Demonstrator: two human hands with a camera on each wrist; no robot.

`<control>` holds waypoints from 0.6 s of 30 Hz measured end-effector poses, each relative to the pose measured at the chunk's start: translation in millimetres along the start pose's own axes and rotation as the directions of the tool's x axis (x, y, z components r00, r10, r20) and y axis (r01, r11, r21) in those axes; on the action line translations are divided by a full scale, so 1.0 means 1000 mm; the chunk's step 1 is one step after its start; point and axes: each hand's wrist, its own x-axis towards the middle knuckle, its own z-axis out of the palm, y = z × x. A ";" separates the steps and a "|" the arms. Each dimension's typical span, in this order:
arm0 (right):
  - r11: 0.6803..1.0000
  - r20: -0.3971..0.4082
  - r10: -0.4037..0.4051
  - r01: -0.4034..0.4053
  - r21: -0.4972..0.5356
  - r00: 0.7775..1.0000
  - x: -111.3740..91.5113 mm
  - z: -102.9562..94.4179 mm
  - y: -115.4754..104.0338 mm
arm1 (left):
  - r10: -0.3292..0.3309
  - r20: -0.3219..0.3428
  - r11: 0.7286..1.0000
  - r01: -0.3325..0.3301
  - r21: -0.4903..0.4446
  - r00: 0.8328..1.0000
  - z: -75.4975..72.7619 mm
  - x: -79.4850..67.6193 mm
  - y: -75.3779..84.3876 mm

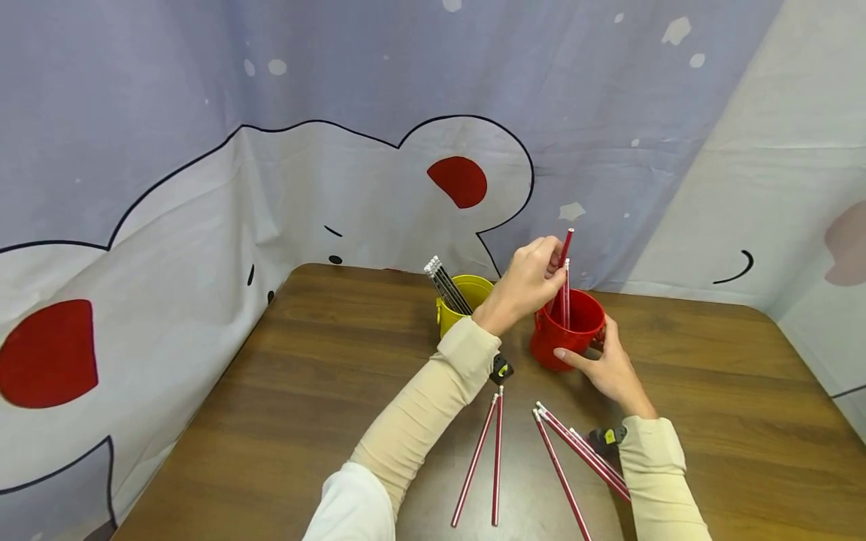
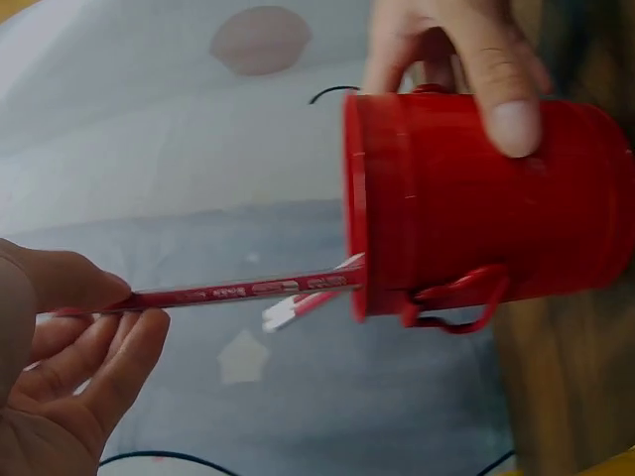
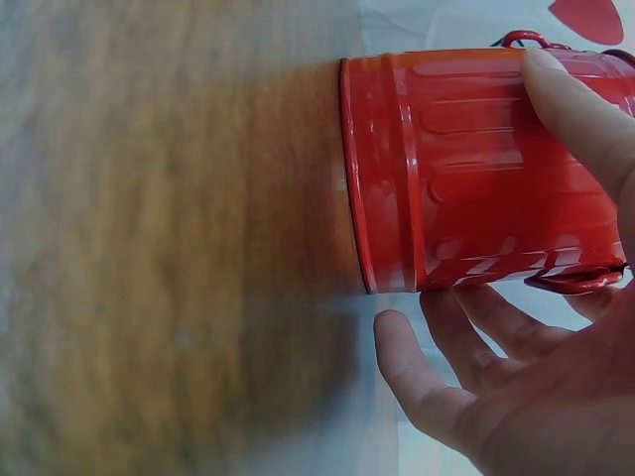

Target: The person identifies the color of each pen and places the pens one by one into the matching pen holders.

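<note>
One slim red pencil point(image 1: 567, 243), pinched by your left hand point(image 1: 526, 279), reaches into the glossy red bucket point(image 1: 553, 347) your right hand point(image 1: 614, 370) grips.

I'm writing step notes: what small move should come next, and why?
Probably lower the red pencil and release it: the left hand pinches it with one end in the mouth of the red bucket, and the right hand holds the bucket's side.
</note>
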 end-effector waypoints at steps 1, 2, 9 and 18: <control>1.000 -0.002 0.001 -0.001 0.006 1.000 0.000 0.000 0.000 | -0.003 0.004 1.000 0.003 0.012 1.000 0.003 -0.002 -0.002; 1.000 -0.003 0.001 -0.001 0.011 1.000 0.000 0.000 0.000 | -0.005 0.006 1.000 0.004 0.024 1.000 0.006 -0.004 -0.003; 1.000 -0.003 -0.001 0.001 0.009 1.000 0.001 0.001 -0.001 | -0.067 0.040 0.994 0.063 0.087 0.997 0.021 -0.020 -0.011; 1.000 0.010 -0.012 0.011 0.024 1.000 -0.010 -0.002 -0.029 | -0.145 0.077 0.985 0.136 0.110 0.986 0.037 -0.035 -0.019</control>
